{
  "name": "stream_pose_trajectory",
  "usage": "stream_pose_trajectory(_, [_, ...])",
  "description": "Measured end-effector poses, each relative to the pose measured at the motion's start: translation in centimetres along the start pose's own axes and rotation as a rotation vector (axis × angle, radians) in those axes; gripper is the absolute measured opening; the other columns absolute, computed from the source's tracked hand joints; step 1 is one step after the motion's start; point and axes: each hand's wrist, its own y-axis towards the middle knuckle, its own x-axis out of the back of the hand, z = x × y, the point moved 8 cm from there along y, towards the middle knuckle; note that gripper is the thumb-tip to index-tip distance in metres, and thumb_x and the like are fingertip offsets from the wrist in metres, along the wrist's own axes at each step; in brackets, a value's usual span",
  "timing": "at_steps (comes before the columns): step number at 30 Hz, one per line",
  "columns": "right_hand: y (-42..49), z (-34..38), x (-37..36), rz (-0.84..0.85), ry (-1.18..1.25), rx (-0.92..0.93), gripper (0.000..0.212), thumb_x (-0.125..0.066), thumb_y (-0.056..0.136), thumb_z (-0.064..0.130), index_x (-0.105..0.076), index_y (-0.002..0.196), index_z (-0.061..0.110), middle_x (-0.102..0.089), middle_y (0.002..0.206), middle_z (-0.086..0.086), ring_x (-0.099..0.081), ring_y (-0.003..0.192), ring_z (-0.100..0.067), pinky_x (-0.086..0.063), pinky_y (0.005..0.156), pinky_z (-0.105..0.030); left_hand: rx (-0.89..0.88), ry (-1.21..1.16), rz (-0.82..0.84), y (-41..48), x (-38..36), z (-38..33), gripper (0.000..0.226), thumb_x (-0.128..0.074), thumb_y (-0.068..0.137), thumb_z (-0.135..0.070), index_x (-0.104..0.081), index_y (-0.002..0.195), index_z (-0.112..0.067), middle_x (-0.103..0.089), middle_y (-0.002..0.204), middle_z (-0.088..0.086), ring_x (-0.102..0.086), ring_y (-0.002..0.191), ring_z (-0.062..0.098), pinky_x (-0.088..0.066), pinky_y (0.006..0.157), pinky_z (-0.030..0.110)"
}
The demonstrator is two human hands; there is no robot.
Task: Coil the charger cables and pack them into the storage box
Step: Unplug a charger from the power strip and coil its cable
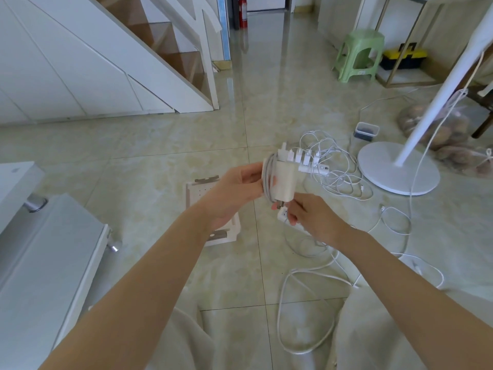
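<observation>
My left hand grips a white charger block with a coil of white cable wound beside it, held up over the floor. My right hand pinches the lower end of the block near its plug pins. Behind it a white power strip lies on the floor with several white chargers plugged in and tangled cables. More loose white cable loops on the tiles near my knees. A white storage box lies on the floor, partly hidden under my left forearm.
A white fan base and pole stand at the right, with a small clear container and plastic bags behind. A white cabinet is at the left, stairs beyond. A green stool and a yellow toolbox stand farther back.
</observation>
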Motion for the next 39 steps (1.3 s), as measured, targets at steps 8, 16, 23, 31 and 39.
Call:
stream_pose_trajectory(8, [-0.6,0.6,-1.3,0.032,-0.021,0.03,0.029,-0.039,0.099,0.027,-0.066,0.09,0.031,-0.051,0.048,0.011,-0.048,0.057,-0.011,-0.048,0.069,-0.033,0.081,-0.161,-0.35,-0.1,1.6,1.0,0.02,-0.071,0.081,-0.011,-0.072,0.096,-0.025,-0.075,0.096,-0.004,-0.068,0.098,0.011,-0.048,0.099,0.033])
stream_pose_trajectory(16, [-0.8,1.8,-1.3,-0.008,-0.144,0.088,0.035,-0.042,0.098,0.034,-0.064,0.083,0.012,-0.05,0.059,-0.002,-0.047,0.057,-0.013,-0.042,0.063,-0.029,-0.036,0.13,-0.574,-0.1,2.5,0.8,0.02,-0.069,0.082,-0.009,-0.071,0.099,-0.02,-0.069,0.08,-0.011,-0.061,0.066,-0.001,-0.043,0.061,0.002])
stream_pose_trajectory(23, [-1.2,1.3,-1.5,0.043,-0.222,0.027,0.03,-0.05,0.094,0.026,-0.065,0.077,0.005,-0.049,0.057,-0.004,-0.046,0.047,-0.013,-0.041,0.056,-0.023,-0.207,0.722,-0.473,1.1,0.8,1.9,0.024,-0.056,0.085,-0.001,-0.064,0.107,-0.009,-0.062,0.084,0.006,-0.058,0.077,0.026,-0.048,0.069,0.038])
stream_pose_trajectory(31, [-2.3,1.4,-1.0,0.284,0.309,-0.275,0.027,-0.047,0.095,0.015,-0.068,0.101,-0.001,-0.057,0.063,-0.002,-0.043,0.041,-0.005,-0.043,0.048,-0.016,-0.339,1.094,-0.496,0.7,0.6,-0.3,0.042,-0.06,0.082,0.004,-0.061,0.121,-0.012,-0.066,0.108,0.005,-0.058,0.1,0.029,-0.029,0.108,0.05])
stream_pose_trajectory(39, [-1.6,1.6,1.9,-0.018,-0.184,-0.025,0.019,-0.055,0.089,0.029,-0.072,0.081,0.026,-0.053,0.062,-0.006,-0.036,0.043,-0.006,-0.032,0.052,-0.021,-0.136,1.38,-0.171,1.0,0.1,1.7,0.043,-0.049,0.092,-0.005,-0.052,0.129,-0.025,-0.055,0.118,-0.004,-0.044,0.117,0.017,-0.001,0.118,0.042])
